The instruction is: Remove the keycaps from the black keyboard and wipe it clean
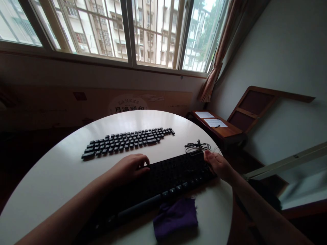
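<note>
A black keyboard base (168,178) with most keycaps removed lies across the near side of a round white table (58,177). My left hand (129,167) rests on its upper left edge with fingers curled against it. My right hand (219,165) grips its right end, fingers closed around the edge. Rows of loose black keycaps (127,140) lie laid out on the table beyond the keyboard. The keyboard's coiled black cable (197,146) lies by its far right corner.
A purple cloth (175,217) lies at the table's near edge in front of the keyboard. A low wooden desk (230,131) with white papers (212,119) stands to the right by the wall. A barred window (122,30) and curtain (219,51) are behind.
</note>
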`<state>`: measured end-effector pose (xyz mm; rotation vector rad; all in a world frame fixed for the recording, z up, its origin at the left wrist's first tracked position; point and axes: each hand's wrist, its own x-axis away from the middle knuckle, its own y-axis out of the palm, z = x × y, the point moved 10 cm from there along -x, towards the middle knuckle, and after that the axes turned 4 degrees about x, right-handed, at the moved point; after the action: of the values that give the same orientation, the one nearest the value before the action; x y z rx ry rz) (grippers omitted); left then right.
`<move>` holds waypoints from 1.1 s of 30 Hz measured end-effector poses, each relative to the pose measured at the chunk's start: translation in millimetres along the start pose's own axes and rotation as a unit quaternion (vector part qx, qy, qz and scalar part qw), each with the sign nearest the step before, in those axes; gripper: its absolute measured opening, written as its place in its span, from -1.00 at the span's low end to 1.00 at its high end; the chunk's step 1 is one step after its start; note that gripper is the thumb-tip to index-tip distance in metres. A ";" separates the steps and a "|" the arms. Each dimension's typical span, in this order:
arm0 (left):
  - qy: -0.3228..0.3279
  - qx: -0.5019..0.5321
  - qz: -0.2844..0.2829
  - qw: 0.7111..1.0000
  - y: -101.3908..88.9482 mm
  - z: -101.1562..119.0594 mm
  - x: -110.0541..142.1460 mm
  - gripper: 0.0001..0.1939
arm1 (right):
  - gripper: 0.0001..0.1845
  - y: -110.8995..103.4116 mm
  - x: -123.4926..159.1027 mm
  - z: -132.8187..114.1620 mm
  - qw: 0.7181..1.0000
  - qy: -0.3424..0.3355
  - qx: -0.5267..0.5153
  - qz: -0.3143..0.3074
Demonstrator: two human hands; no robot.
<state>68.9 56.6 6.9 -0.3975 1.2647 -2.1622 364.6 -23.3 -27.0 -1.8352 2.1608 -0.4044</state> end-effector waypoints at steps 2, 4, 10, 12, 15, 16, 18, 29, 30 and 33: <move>-0.001 0.000 -0.001 1.000 0.2 -0.3 -0.3 -0.74 | -0.44 -0.4 8.0 -0.4 1.000 -0.022 0.008 0.016; -0.002 0.000 -0.001 1.000 0.3 -0.5 -0.7 -0.74 | -0.44 -1.4 14.4 -0.7 0.999 -0.040 0.012 0.031; 0.001 -0.001 0.002 1.000 1.2 -2.0 -1.3 -0.74 | -0.41 -10.1 17.5 3.1 0.994 -0.043 -0.013 0.097; 0.000 -0.003 0.003 1.000 1.9 -3.4 -1.5 -0.74 | -0.41 -13.2 17.8 4.4 0.991 -0.037 -0.031 0.125; 0.000 -0.005 0.005 1.000 3.0 -5.3 -1.8 -0.73 | -0.40 -17.9 19.3 7.1 0.983 -0.027 -0.082 0.161; 0.000 -0.006 0.005 1.000 3.1 -5.7 -1.8 -0.73 | -0.40 -19.2 19.4 7.8 0.980 -0.026 -0.102 0.168; -0.001 -0.005 0.006 1.000 2.9 -6.4 -1.5 -0.73 | -0.39 -21.0 18.5 7.9 0.976 -0.029 -0.129 0.170; -0.003 -0.013 -0.001 1.000 0.5 2.1 0.4 -0.72 | -0.43 -16.1 -15.0 -32.6 0.998 -0.007 -0.068 0.013; -0.006 -0.015 -0.004 1.000 0.9 2.0 0.4 -0.71 | -0.45 -15.6 -20.2 -49.8 0.999 -0.015 -0.050 -0.008; -0.018 -0.017 -0.002 1.000 -1.8 -0.1 0.9 -0.69 | -0.53 8.7 -25.4 -135.8 0.968 -0.165 0.152 -0.111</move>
<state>67.6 56.7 8.3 -0.4512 1.2827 -2.1293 308.4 7.6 95.7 -1.8228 1.5858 -0.4163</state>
